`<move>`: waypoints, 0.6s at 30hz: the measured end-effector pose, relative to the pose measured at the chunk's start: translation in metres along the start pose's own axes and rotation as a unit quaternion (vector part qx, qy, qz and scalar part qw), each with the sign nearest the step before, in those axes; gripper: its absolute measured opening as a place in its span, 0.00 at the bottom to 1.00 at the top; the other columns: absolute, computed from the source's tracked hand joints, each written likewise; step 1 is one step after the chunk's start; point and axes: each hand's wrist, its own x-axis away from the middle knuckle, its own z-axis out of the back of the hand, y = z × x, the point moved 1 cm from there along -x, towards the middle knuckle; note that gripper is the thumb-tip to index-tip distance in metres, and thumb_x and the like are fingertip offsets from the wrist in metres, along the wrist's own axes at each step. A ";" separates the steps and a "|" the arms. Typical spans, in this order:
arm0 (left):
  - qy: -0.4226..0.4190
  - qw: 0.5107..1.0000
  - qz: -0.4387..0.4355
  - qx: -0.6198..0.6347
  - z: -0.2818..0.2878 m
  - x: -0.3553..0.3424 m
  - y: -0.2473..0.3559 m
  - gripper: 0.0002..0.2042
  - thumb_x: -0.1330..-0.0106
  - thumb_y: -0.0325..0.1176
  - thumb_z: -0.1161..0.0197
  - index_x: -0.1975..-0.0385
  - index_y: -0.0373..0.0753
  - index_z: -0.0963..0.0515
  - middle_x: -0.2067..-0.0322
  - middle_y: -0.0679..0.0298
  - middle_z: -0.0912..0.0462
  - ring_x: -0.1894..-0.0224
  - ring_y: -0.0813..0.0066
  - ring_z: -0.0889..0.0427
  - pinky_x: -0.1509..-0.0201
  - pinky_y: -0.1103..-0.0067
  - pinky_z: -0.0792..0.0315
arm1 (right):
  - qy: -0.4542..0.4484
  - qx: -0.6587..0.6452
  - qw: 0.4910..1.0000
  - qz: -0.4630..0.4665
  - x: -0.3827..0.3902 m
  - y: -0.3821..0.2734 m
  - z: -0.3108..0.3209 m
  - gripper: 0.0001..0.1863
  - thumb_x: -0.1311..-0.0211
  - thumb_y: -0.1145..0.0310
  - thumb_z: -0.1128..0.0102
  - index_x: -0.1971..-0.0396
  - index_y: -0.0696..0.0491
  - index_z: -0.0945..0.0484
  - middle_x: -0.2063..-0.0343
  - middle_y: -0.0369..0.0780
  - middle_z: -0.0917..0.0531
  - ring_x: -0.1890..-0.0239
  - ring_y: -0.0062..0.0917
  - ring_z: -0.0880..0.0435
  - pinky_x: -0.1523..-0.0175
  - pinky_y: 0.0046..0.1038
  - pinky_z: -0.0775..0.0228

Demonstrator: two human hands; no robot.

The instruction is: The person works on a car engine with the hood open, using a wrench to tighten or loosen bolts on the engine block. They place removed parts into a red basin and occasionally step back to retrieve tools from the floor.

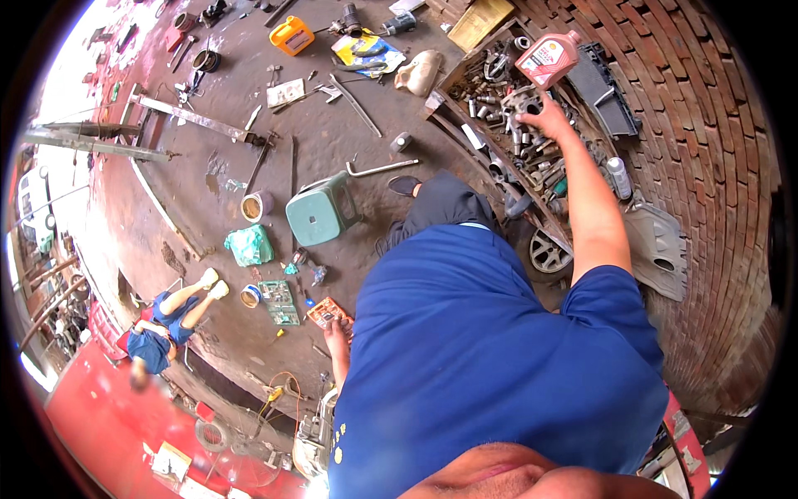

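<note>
My right arm reaches over a long wooden bin (475, 133) heaped with sockets and metal parts. The fingers of my right hand (549, 121) are closed on a grey metal part (522, 101), whose exact kind I cannot make out. Just beyond that hand a red oil bottle (549, 60) stands at the bin. Low on my left side, my left hand (337, 334) is beside a flat orange case (322, 309). Its fingers look curled around something small and dark, partly hidden by the hand.
A green stool (314, 218) stands left of my legs. Around it lie a teal bag (249, 245), an open tin (256, 205), a green tool tray (278, 302) and a bent bar (382, 168). A yellow jug (291, 36) is farther off. Another person (166, 328) sits at left. A brick wall (698, 125) bounds the right.
</note>
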 end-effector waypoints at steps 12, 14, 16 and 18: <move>-0.008 0.999 -0.011 -0.050 -0.040 -0.052 0.060 0.12 0.25 0.37 0.43 0.56 0.35 0.22 0.69 0.63 0.16 0.71 0.76 0.19 0.69 0.80 0.27 | -0.038 -0.564 0.822 -0.061 0.032 0.014 0.059 0.34 0.39 0.49 0.30 0.37 0.51 0.24 0.50 0.36 0.15 0.51 0.26 0.15 0.47 0.32 0.19; -0.011 1.000 0.022 -0.019 -0.047 -0.054 0.073 0.13 0.25 0.38 0.43 0.55 0.34 0.21 0.68 0.62 0.15 0.70 0.75 0.18 0.68 0.79 0.26 | -0.054 -0.633 0.771 -0.047 0.039 0.011 0.045 0.33 0.38 0.48 0.32 0.37 0.50 0.24 0.49 0.37 0.15 0.51 0.26 0.15 0.48 0.33 0.18; -0.021 0.999 0.019 -0.029 -0.047 -0.054 0.075 0.13 0.25 0.38 0.43 0.54 0.33 0.21 0.67 0.61 0.15 0.69 0.75 0.18 0.67 0.78 0.26 | -0.069 -0.699 0.711 -0.029 0.042 0.001 0.033 0.33 0.35 0.42 0.37 0.37 0.48 0.24 0.44 0.38 0.16 0.45 0.30 0.16 0.39 0.37 0.23; -0.036 0.998 0.005 -0.051 -0.051 -0.054 0.088 0.13 0.25 0.39 0.42 0.54 0.33 0.21 0.67 0.61 0.15 0.69 0.74 0.17 0.66 0.79 0.25 | -0.076 -0.726 0.683 -0.035 0.039 0.005 0.020 0.34 0.32 0.40 0.43 0.35 0.48 0.25 0.43 0.37 0.16 0.44 0.30 0.17 0.38 0.38 0.24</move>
